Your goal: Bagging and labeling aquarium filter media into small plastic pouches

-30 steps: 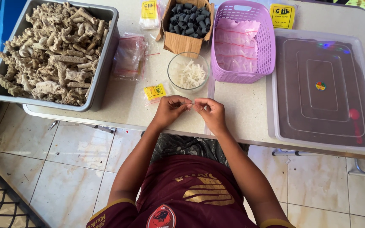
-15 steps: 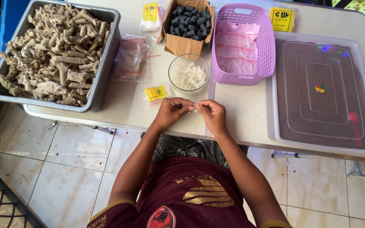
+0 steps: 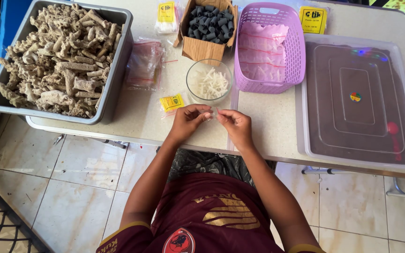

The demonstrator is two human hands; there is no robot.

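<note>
My left hand point(image 3: 188, 122) and my right hand point(image 3: 234, 125) meet over the near edge of the white table point(image 3: 268, 126), fingertips pinched on a small clear plastic bag point(image 3: 213, 114) held between them. Its contents are too small to tell. Just beyond my hands stands a round glass bowl point(image 3: 209, 82) of small white pieces. A small yellow-labelled packet point(image 3: 172, 102) lies on the table left of my left hand.
A grey tub point(image 3: 118, 70) heaped with pale coral rubble sits at the left. Clear bags point(image 3: 142, 63) lie beside it. A cardboard box of dark cylinders point(image 3: 208, 26) and a purple basket point(image 3: 267, 49) stand at the back. A lidded clear container point(image 3: 359, 100) fills the right.
My hands have stayed together at the table edge, with only small finger movements on the little bag. Nothing else has moved.
</note>
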